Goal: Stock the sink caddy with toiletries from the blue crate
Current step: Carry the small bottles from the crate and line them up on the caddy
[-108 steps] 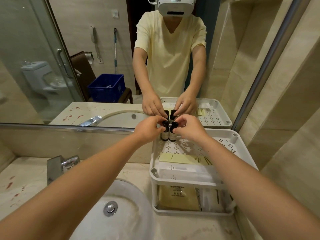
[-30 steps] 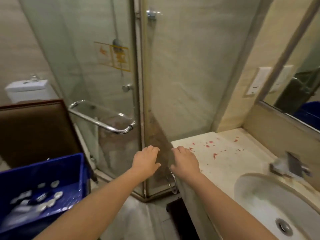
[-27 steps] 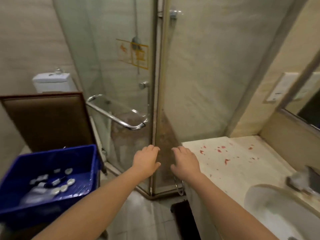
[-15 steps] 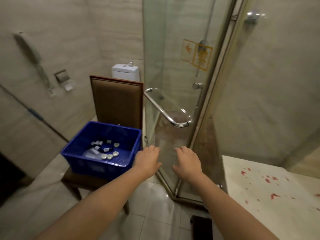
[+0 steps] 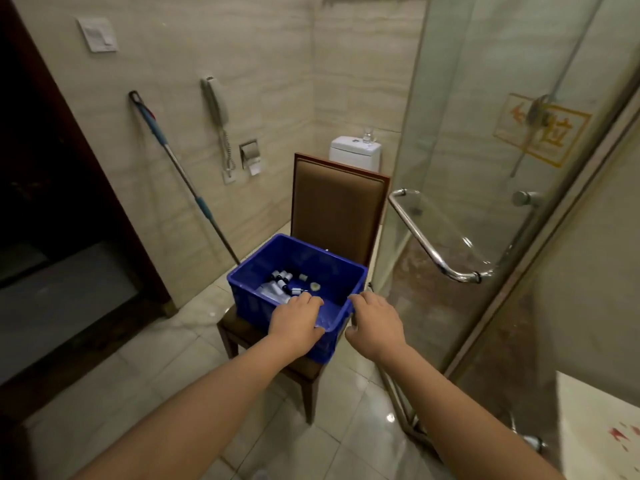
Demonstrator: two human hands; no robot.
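The bottles (image 5: pixel 282 281) sit in the crate (image 5: pixel 325 263) just past my left hand (image 5: pixel 297 320); right hand (image 5: pixel 375 322) hangs outside the rim, all fingers loose, empty.

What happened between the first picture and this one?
A few seconds ago both hands held small dark bottles at the caddy. They let go and the person turned from the sink. Now the left hand reaches over the rim of the blue crate, the right hand beside it, both empty. The crate stays on the chair.

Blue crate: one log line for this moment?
left hand: open, over blue crate | right hand: open, near rim | crate: on chair, bottles inside
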